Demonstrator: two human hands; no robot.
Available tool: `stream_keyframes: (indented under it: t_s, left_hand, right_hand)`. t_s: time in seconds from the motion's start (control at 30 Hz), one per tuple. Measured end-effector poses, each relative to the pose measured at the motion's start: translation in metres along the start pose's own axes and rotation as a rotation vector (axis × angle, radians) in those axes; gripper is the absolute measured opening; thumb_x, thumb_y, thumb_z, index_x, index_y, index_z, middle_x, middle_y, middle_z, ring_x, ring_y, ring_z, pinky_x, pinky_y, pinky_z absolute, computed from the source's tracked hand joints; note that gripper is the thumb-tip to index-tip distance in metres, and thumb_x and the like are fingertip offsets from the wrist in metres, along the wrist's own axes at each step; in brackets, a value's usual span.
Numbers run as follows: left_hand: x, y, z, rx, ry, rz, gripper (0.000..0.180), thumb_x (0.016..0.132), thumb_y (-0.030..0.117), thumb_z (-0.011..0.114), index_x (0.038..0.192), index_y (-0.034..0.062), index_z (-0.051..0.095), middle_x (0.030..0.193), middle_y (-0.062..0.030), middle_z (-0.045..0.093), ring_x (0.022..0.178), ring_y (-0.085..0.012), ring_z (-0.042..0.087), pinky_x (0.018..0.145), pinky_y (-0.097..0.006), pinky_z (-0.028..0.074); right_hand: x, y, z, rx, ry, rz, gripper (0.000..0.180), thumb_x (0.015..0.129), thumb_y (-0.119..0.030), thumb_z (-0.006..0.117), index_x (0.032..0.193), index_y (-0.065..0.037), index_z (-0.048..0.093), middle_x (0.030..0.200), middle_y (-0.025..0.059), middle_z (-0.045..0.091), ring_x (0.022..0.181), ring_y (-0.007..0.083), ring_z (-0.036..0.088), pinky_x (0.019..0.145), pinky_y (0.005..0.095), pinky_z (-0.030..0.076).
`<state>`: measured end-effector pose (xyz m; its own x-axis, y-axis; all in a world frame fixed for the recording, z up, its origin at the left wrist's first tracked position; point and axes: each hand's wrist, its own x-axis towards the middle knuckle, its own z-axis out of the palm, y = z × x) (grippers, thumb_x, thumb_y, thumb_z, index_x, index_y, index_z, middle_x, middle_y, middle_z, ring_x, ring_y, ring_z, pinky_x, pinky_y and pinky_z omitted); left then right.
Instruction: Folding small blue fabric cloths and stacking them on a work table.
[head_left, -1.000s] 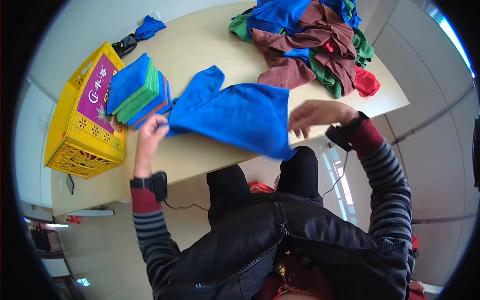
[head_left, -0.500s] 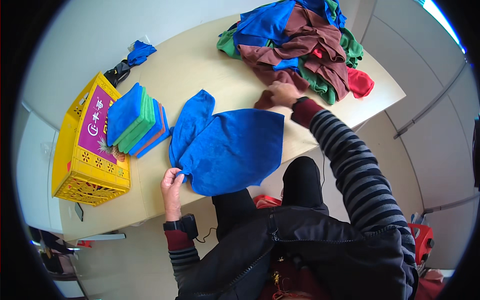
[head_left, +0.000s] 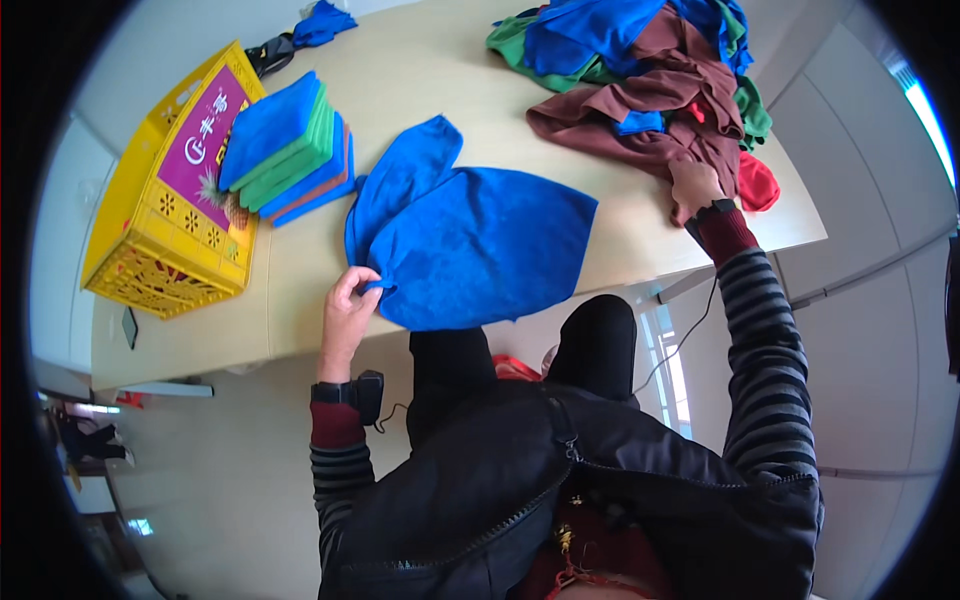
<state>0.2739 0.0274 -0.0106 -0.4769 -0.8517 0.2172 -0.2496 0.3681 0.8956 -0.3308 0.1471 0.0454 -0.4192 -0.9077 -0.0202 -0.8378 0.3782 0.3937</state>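
A large blue cloth [head_left: 480, 245] lies spread on the pale desk [head_left: 430, 80] at the centre of the frame, its lower edge hanging a little over the desk's near rim. The left hand [head_left: 348, 305], just left of centre, has its grip clenched on the cloth's lower left corner, fingers curled around a pinch of fabric. The right hand [head_left: 692, 185], in the upper right of the frame, rests on a loose pile of cloths [head_left: 640, 80] in blue, brown, green and red; its grip is closed on the brown fabric at the pile's near edge, though how firmly cannot be told. The two hands are well apart, with the blue cloth between them.

In the upper left, a neat stack of folded cloths [head_left: 285, 150] in blue, green and brown sits on the desk, just beside a yellow plastic crate [head_left: 150, 255] with a purple panel. A small blue cloth [head_left: 322, 20] lies near the desk's far edge at the top.
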Motion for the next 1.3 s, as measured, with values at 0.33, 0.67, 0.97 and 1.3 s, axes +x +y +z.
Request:
stream_keyframes:
  t_s: [0.33,0.67,0.97,1.3]
  left_hand:
    - [-0.024,0.017,-0.011,0.528,0.076,0.273,0.013,0.078,-0.003,0.064,0.089,0.0021,0.061,0.088,-0.0115,0.063,0.090,-0.0309,0.061,0.086,-0.037,0.047]
    - [-0.030,0.022,-0.022,0.634,0.010,0.250,0.019,0.071,-0.005,0.062,0.087,0.0040,0.061,0.086,-0.0101,0.062,0.092,-0.0323,0.058,0.104,-0.047,0.039]
    - [-0.035,0.029,-0.019,0.618,-0.017,0.225,0.017,0.073,-0.003,0.065,0.087,0.0055,0.061,0.086,-0.0082,0.061,0.092,-0.0299,0.060,0.110,-0.051,0.036]
    - [-0.020,0.027,0.021,0.509,0.006,0.242,0.014,0.076,-0.001,0.067,0.086,0.0062,0.061,0.083,-0.0069,0.061,0.085,-0.0267,0.062,0.107,-0.047,0.039]
  right_hand:
    - [-0.063,-0.144,-0.055,0.784,0.175,-0.381,0.036,0.086,-0.021,0.068,0.119,-0.008,0.067,0.115,0.0123,0.069,0.092,0.0306,0.069,0.085,0.0393,0.055]
    - [-0.035,-0.144,-0.019,0.751,0.200,-0.238,0.027,0.085,-0.019,0.066,0.109,-0.006,0.067,0.096,0.0126,0.071,0.092,0.0348,0.067,0.085,0.0419,0.054]
    - [-0.031,-0.117,-0.004,1.479,-0.181,-0.121,0.019,0.092,-0.018,0.065,0.104,-0.004,0.064,0.084,0.0031,0.067,0.072,0.0135,0.065,0.067,0.0270,0.053]
    - [0.023,-0.082,0.005,2.016,0.015,0.128,0.017,0.093,-0.017,0.067,0.105,-0.005,0.064,0.089,0.0020,0.067,0.077,0.0117,0.065,0.069,0.0244,0.052]
